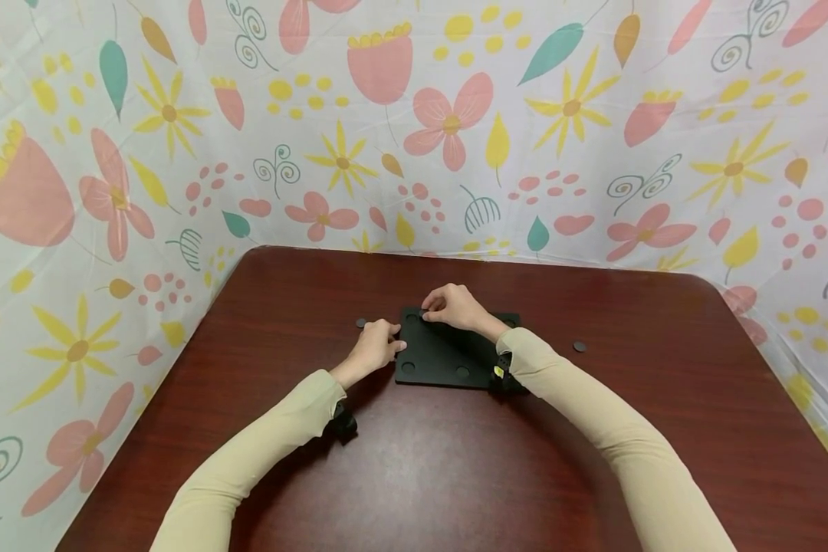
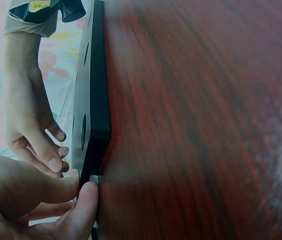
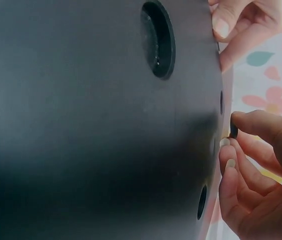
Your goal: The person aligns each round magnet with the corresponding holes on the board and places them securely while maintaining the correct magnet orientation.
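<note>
A flat black board (image 1: 431, 356) with several round recesses lies on the table. My left hand (image 1: 375, 347) holds the board's left edge, thumb on top; in the left wrist view its thumb and a finger (image 2: 87, 202) pinch the board's corner. Above the board's far left part, my right hand (image 1: 457, 307) pinches a small dark disc (image 3: 233, 126) between thumb and fingertips. The disc stands on edge in the right wrist view, near a recess (image 3: 221, 102). One loose dark disc (image 1: 361, 323) lies just beyond the left hand.
Another dark disc (image 1: 579, 346) lies on the table to the right of the board. The reddish-brown wooden table (image 1: 414, 460) extends around the board. A patterned cloth (image 1: 386, 153) hangs behind and beside the table. Both wrists wear black camera mounts (image 1: 343, 423).
</note>
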`<state>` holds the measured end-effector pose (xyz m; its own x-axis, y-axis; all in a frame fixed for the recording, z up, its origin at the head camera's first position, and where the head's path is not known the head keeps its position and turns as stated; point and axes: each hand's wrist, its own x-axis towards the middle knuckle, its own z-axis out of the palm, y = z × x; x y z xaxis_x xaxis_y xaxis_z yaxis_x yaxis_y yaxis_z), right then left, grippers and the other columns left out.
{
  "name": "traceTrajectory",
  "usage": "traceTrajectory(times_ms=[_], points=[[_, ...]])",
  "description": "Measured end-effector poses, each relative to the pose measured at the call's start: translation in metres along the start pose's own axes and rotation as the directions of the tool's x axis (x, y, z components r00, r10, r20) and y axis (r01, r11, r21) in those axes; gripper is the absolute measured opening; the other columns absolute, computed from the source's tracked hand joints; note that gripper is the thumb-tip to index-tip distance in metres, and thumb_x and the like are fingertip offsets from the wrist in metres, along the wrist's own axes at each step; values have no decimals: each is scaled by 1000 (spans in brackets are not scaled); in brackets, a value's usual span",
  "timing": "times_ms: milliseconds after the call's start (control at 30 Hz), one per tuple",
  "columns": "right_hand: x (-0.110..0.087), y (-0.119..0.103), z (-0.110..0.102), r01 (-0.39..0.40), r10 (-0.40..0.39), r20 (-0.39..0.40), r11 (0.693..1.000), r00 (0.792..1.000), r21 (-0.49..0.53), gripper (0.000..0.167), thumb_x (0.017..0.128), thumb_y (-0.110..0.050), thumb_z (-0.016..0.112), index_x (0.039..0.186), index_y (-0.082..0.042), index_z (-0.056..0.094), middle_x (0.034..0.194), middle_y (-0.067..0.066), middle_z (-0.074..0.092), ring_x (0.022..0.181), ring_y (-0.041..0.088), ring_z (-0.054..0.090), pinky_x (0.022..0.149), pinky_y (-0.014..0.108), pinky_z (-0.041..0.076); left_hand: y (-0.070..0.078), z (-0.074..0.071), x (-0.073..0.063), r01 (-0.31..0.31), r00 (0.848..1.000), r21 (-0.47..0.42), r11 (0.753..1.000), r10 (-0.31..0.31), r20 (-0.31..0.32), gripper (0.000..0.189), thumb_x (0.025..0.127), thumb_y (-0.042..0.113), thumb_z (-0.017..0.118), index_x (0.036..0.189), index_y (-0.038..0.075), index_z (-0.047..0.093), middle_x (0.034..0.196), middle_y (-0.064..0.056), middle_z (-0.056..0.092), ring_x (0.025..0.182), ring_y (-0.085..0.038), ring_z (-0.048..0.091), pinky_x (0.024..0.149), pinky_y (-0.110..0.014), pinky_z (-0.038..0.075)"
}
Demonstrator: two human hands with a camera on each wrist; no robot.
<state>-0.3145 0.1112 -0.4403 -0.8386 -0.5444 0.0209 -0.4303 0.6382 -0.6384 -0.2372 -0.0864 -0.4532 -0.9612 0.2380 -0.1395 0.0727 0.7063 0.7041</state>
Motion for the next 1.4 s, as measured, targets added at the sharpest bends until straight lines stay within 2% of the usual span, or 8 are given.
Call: traceTrajectory(times_ms=[533, 1167, 1400], points=[[11, -12, 9, -10, 10, 16, 1000, 1000, -28, 18, 85, -17, 75, 101, -8, 75, 97, 10, 74, 82, 19, 69, 66, 28, 55, -1, -1, 0, 1, 1000, 8, 1000, -1, -6, 49, 94, 12, 62, 139, -1, 48, 102, -19, 72, 68, -16, 70, 58, -25, 55], [18, -13, 15, -34, 34, 3, 997, 999, -64, 16, 83, -17, 77, 96, -9, 75, 93, 8, 75, 82, 18, 69, 69, 29, 56, -2, 0, 2, 21, 1000, -1, 1000, -21, -5, 49, 94, 12, 63, 139, -1, 49, 103, -19, 72, 68, -16, 70, 58, -25, 55], [15, -10, 8, -28, 28, 5, 1000, 1000, -11, 16, 86, -17, 75, 100, -8, 75, 96, 9, 74, 82, 18, 70, 67, 29, 55, -2, -1, 1, 12, 1000, -2, 1000, -12, -1, 49, 94, 12, 63, 139, -1, 49, 102, -19, 72, 67, -16, 69, 57, -25, 54]])
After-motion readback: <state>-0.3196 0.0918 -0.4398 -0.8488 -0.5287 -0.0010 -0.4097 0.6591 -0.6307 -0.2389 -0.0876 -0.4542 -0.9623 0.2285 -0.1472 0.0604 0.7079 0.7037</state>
